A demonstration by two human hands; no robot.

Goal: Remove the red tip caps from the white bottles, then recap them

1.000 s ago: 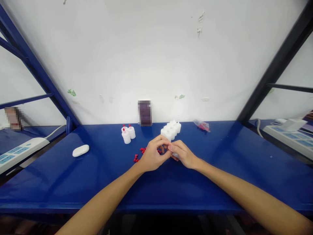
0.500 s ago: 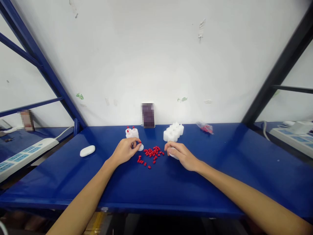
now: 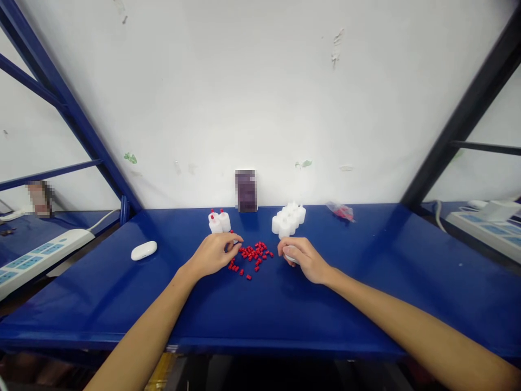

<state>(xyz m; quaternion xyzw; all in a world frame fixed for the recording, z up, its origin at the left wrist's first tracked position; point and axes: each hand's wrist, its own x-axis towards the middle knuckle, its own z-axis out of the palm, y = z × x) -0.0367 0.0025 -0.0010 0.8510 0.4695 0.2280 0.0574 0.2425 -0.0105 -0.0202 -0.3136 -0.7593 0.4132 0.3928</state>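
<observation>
Right hand [image 3: 303, 258] round a white bottle [image 3: 291, 259], left hand [image 3: 215, 254] nearly pinched, hold unclear, we're likely picking among red caps [image 3: 255, 251] behind the table's front edge [image 3: 285, 343]; next needs precision.

Lighting: bright, diffuse; wall [image 3: 252, 119] palest at centre, greyer toward the upper corners. Tabletop [image 3: 293, 309]: glossy, soft sheen, darker bands left and right; deep shadow beneath its front edge. White bottles [image 3: 288, 220]: fine detail washed out. Wide-angle distortion — blue post [image 3: 77, 125] and dark post [image 3: 459, 108] lean; outer margins soft. Upright dark rectangle [image 3: 246, 191] — coarsely pixelated.
</observation>
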